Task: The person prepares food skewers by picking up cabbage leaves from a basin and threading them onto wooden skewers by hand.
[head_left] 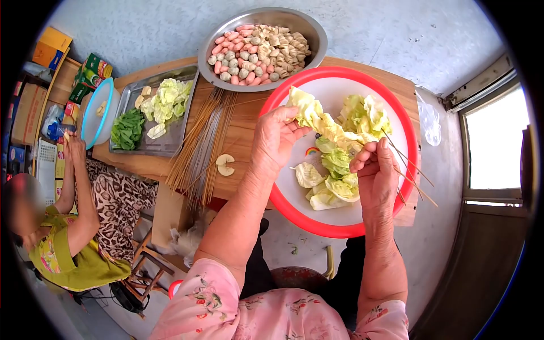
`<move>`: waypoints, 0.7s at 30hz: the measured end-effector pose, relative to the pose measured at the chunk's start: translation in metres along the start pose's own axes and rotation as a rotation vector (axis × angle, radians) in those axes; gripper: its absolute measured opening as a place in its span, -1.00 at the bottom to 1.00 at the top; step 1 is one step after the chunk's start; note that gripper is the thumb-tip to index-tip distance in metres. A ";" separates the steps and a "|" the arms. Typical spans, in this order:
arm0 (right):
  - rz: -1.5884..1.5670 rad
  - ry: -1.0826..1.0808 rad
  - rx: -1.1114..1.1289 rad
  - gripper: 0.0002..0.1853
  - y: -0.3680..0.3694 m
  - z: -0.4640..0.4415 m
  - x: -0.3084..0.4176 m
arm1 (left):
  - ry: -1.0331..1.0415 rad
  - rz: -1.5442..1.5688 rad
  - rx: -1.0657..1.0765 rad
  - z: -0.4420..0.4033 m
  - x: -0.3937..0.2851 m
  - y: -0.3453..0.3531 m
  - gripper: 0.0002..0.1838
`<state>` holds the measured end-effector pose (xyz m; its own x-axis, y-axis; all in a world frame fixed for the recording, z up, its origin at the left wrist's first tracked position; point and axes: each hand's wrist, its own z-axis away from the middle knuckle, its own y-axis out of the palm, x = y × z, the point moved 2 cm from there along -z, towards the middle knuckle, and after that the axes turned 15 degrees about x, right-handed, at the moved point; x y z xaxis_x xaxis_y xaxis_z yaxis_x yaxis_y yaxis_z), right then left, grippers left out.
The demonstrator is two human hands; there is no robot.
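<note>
My left hand pinches one end of a pale yellow-green cabbage leaf, held stretched over the basin. My right hand is closed on several thin bamboo skewers, which stick out to the right past the rim. The leaf's other end reaches the fingertips of this hand; whether a skewer goes through it I cannot tell. Below both hands is a white basin with a wide red rim. More cabbage leaves lie inside it, and a further bunch sits at its far side.
A steel bowl of sausages, eggs and tan rolled pieces stands behind. To the left are loose skewers, two round slices and a metal tray of greens. A co-worker sits left beside a blue-rimmed basin.
</note>
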<state>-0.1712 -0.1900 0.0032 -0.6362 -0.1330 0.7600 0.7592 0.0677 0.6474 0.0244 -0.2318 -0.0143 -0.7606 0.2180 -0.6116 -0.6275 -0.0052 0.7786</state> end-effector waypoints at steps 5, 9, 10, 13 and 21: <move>0.003 0.007 0.020 -0.67 -0.001 -0.001 0.001 | -0.020 0.006 0.016 0.003 -0.001 0.005 -0.70; -0.074 0.040 0.039 -0.66 -0.002 -0.002 -0.002 | -0.055 0.083 0.026 0.001 0.000 0.001 -0.70; -0.073 0.042 0.041 -0.66 -0.003 -0.002 -0.003 | -0.071 0.116 0.037 0.000 0.001 -0.001 -0.70; -0.103 0.046 0.072 -0.66 -0.004 -0.003 -0.004 | -0.100 0.150 0.046 -0.001 0.000 -0.003 -0.66; -0.052 0.035 0.058 -0.66 0.001 -0.003 -0.001 | -0.148 0.161 0.033 -0.002 0.000 -0.003 -0.60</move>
<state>-0.1696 -0.1932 0.0032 -0.6685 -0.1724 0.7235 0.7153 0.1172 0.6889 0.0255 -0.2336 -0.0172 -0.8161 0.3578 -0.4539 -0.4925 -0.0197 0.8701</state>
